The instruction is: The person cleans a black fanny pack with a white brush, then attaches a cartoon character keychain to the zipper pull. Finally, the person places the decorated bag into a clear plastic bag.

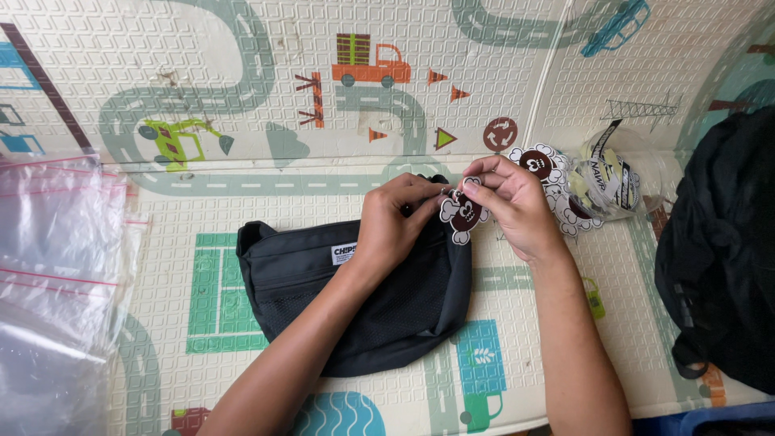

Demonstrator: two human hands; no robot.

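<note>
A dark grey fabric pouch bag (pixel 355 299) with a mesh front lies on the play mat. My left hand (pixel 397 222) rests on its top right corner and pinches something small there, probably a zipper pull or ring. My right hand (pixel 510 202) holds a brown and white cartoon-figure charm (pixel 462 212) right against the left hand's fingertips. More charms of the same kind (pixel 542 164) lie just beyond my right hand.
A clear plastic tub (pixel 617 173) with tags and charms stands at the right. A black bag (pixel 722 250) fills the right edge. Clear zip bags (pixel 56 274) are piled at the left. The road-pattern play mat (pixel 242 105) covers everything.
</note>
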